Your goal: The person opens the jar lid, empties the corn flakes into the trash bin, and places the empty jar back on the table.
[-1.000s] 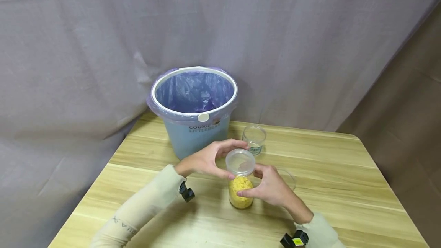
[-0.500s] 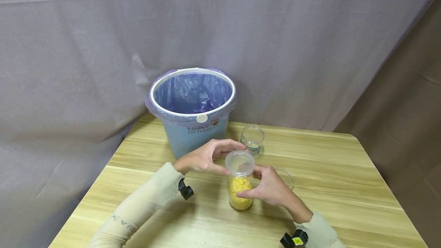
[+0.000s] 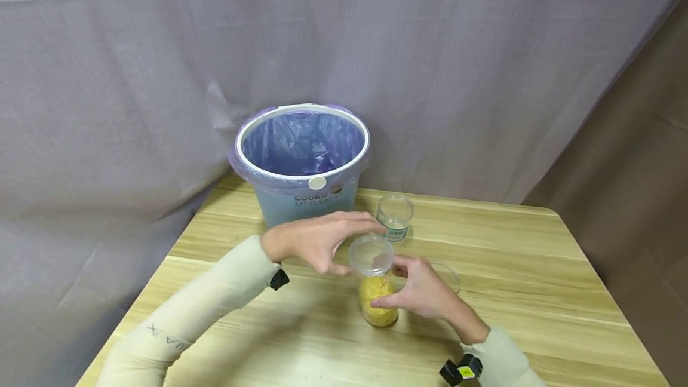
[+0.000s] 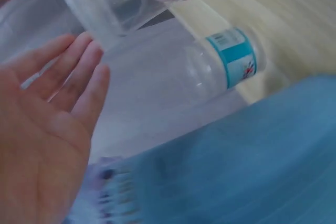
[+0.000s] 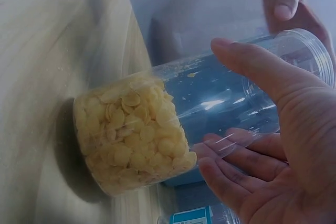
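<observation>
A clear plastic jar (image 3: 378,300), partly filled with yellow flakes (image 5: 134,135), stands roughly upright, its clear round top (image 3: 372,254) towards the camera. My right hand (image 3: 421,291) holds its side, thumb in front and fingers behind. My left hand (image 3: 322,240) hovers around the left of the top, thumb and fingers spread; in the left wrist view its fingers are nearly straight beside the rim (image 4: 89,11). Behind them stands a shorter clear jar (image 3: 395,218) with a blue-green label (image 4: 233,56). Whether the held jar's top is a separate lid is hard to tell.
A blue bin (image 3: 306,205) with a white rim and purple liner stands at the back left of the wooden table (image 3: 516,291). A clear round disc (image 3: 448,279) lies partly behind my right hand. Grey curtain (image 3: 430,76) hangs behind the table.
My left hand has turned and shifted slightly left, its thumb moving off the jar's top. The jar's top has tipped slightly left while my right hand keeps its hold.
</observation>
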Available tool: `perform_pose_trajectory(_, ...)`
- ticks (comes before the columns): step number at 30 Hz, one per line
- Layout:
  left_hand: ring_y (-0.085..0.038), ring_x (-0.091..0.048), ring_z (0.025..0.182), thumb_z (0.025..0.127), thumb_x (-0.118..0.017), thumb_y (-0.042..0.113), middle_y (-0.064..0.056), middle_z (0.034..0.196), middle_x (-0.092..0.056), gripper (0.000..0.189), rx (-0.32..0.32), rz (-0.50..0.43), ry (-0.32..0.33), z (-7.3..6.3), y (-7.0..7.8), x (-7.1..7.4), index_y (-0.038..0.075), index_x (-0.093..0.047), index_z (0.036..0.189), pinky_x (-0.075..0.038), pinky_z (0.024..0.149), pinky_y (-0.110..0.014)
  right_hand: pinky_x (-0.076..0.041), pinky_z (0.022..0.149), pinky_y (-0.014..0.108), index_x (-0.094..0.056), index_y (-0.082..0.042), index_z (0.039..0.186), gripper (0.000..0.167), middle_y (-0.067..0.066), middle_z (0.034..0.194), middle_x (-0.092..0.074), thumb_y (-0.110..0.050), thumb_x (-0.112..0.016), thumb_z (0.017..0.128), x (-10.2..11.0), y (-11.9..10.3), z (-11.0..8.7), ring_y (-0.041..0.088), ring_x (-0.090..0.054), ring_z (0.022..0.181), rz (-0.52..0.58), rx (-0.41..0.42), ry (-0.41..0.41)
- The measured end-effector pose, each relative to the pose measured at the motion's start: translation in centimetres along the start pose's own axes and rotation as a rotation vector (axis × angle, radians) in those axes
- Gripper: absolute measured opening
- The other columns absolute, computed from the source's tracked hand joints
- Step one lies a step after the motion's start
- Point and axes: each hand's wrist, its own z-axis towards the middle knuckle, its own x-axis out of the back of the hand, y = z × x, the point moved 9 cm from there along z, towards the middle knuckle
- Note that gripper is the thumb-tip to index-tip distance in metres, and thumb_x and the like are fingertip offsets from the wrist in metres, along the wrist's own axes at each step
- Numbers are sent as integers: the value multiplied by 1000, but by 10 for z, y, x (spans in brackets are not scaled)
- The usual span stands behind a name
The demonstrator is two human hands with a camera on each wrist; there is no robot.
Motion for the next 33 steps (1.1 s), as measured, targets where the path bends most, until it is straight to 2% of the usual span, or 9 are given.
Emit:
perform_pose_trajectory(5, -20, -58, 132, 69, -81, 8, -7, 146, -58, 85, 28, 127, -132, 11, 10, 5, 3, -55, 149, -47, 119, -32, -57, 108, 51, -67, -4, 137, 79, 9, 134, -74, -45, -94, 75, 3, -4, 1, 34, -70, 126, -13, 14, -13)
perform_pose_trajectory(9, -19, -59, 128, 69, -83, 7, -6, 143, -58, 78, 75, 151, -174, 16, 8, 6, 7, -60, 144, -50, 116, -32, -57, 107, 51, -67, -5, 136, 79, 8, 133, -75, -47, -94, 75, 3, -7, 2, 33, -71, 124, -32, 16, -27)
perform_pose_trajectory(12, -14, -61, 118, 74, -88, 20, -3, 134, -62, 65, 121, 165, -175, 17, 4, 6, 11, -67, 136, -54, 107, -28, -58, 107, 50, -67, -6, 135, 78, 8, 133, -75, -46, -95, 74, 3, -8, 3, 32, -72, 123, -41, 12, -35)
perform_pose_trajectory(15, -9, -62, 99, 79, -89, 42, 1, 115, -66, 53, 175, 210, -154, 15, -1, 9, 14, -72, 121, -57, 86, -21, -58, 107, 50, -67, -6, 136, 78, 9, 133, -75, -45, -95, 74, 3, -9, 3, 32, -72, 122, -53, 2, -42)
perform_pose_trajectory(19, -7, -60, 79, 81, -81, 63, 3, 98, -66, 56, 235, 273, -114, 10, -4, 14, 15, -72, 107, -51, 65, -19, -59, 106, 50, -69, -7, 134, 78, 10, 131, -76, -46, -96, 72, 5, -11, 3, 32, -73, 121, -83, -11, -35)
perform_pose_trajectory(21, -9, -64, 84, 82, -80, 63, 2, 104, -68, 60, 224, 279, -104, 9, -2, 16, 14, -71, 114, -54, 70, -20, -58, 106, 51, -69, -7, 134, 79, 10, 130, -76, -47, -96, 72, 7, -13, 4, 33, -73, 121, -93, -10, -29)
perform_pose_trajectory(26, -18, -63, 125, 81, -88, 39, -5, 141, -62, 79, 120, 209, -138, 11, 9, 14, 7, -57, 147, -54, 110, -30, -58, 106, 52, -67, -3, 135, 82, 10, 131, -75, -47, -96, 72, 10, -19, 6, 34, -73, 121, -99, 3, -28)
perform_pose_trajectory(30, -21, -57, 134, 73, -89, 17, -7, 147, -58, 81, 88, 167, -169, 14, 13, 11, 6, -56, 147, -47, 120, -36, -57, 107, 53, -67, -2, 135, 82, 10, 131, -75, -47, -96, 72, 10, -21, 7, 35, -72, 122, -97, 6, -41)
perform_pose_trajectory(33, -18, -58, 132, 72, -88, 17, -5, 144, -61, 75, 89, 188, -175, 15, 13, 9, 8, -60, 142, -46, 121, -35, -57, 107, 53, -68, -2, 133, 80, 10, 129, -76, -46, -96, 72, 9, -22, 7, 34, -73, 121, -97, 7, -47)
